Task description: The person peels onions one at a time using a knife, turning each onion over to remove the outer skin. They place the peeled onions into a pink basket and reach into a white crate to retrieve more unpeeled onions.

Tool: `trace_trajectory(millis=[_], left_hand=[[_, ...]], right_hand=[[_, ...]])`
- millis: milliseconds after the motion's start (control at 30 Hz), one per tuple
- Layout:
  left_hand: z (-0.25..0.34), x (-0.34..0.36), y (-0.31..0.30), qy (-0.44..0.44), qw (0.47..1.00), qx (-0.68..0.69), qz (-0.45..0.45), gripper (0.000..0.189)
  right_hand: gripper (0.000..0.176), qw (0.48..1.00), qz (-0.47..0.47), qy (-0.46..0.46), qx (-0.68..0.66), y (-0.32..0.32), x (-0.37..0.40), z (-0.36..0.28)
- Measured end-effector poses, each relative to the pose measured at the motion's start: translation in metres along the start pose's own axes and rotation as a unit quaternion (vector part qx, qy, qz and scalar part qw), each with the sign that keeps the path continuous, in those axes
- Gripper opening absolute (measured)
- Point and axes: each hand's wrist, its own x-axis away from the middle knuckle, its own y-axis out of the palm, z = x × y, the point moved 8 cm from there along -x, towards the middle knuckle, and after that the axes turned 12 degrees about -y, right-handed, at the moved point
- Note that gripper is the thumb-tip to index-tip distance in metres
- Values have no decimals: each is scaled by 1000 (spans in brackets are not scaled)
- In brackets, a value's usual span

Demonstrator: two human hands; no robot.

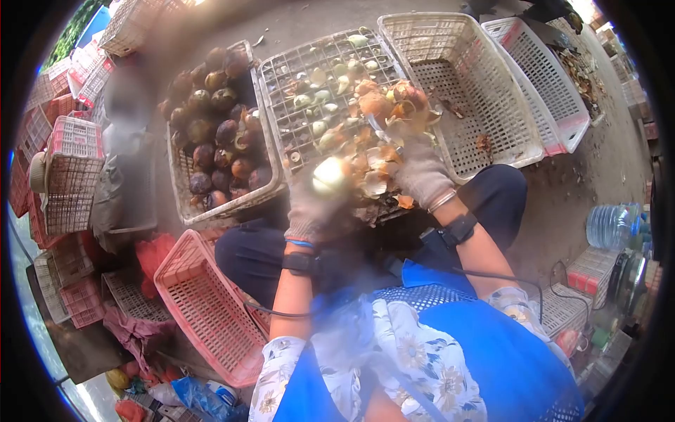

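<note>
My left hand (309, 207), in a pale work glove, is closed around a peeled white onion (329, 176). My right hand (423, 176), also gloved, grips what looks like a small knife (377, 128); its thin light blade points up and left, and the handle is hidden in the fist. Between and beyond the hands, brown onion skins (378, 163) lie heaped on an upturned grid crate (285, 77), with pale onion scraps scattered over its bars. Left of it, a crate (271, 165) is filled with unpeeled dark onions (226, 132).
A deep white crate (517, 133) with a few skins inside stands to the right, beside another white crate (562, 95). A pink crate (204, 309) lies by my left knee. Stacked crates (74, 148) line the left side. A large water bottle (610, 226) is at the right.
</note>
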Motion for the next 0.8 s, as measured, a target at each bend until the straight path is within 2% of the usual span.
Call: trace_trajectory(millis=[33, 100, 133, 167, 200, 300, 367, 433, 500, 567, 633, 667, 700, 733, 767, 800], left_hand=[[-6, -2, 1, -2, 1000, 0, 2, 77], [-8, -1, -2, -10, 1000, 13, 4, 76], [-3, 2, -4, -10, 1000, 13, 5, 76], [10, 9, -6, -60, 993, 97, -21, 74], [13, 13, -5, -111, 976, 180, -45, 73], [2, 6, -6, -89, 991, 104, 6, 72], [-2, 5, -3, -91, 984, 155, -19, 72], [-6, 0, -3, -91, 973, 206, -43, 73], [-5, -9, -4, -25, 991, 128, -36, 70], [-10, -9, -2, -50, 984, 162, -50, 69], [-19, -14, 1, -74, 976, 196, -64, 67], [-25, -21, 6, -79, 957, 264, -90, 66], [-30, -25, 10, -83, 932, 332, -116, 65], [-36, -27, 13, -83, 932, 332, -116, 65], [-31, -22, 8, -68, 957, 266, -91, 66], [-24, -19, 3, -52, 976, 199, -64, 67]], right_hand=[[48, 1000, -1, -2, -1, -1, 4, -2], [46, 995, -97, 32, 23, 5, 15, -5], [45, 996, -80, -37, 14, -3, 19, -26], [41, 997, -62, -49, -4, 4, 29, -28], [36, 995, -84, -58, -1, 15, 36, -30], [30, 991, -95, -64, -68, 19, 44, -46], [35, 982, -164, -83, -41, 27, 46, -54], [38, 984, -148, -93, -45, 36, 48, -54], [42, 985, -134, -102, -49, 34, 44, -60], [44, 974, -225, -33, -18, 43, 42, -57], [43, 970, -242, -16, -24, 35, 36, -63], [41, 966, -258, 0, -27, 35, 36, -63], [41, 966, -258, 0, -27, 38, 38, -60], [35, 978, -203, -40, -31, 37, 39, -59], [36, 985, -146, -80, -34, 34, 39, -61], [36, 986, -146, -79, -34, 39, 41, -57]])
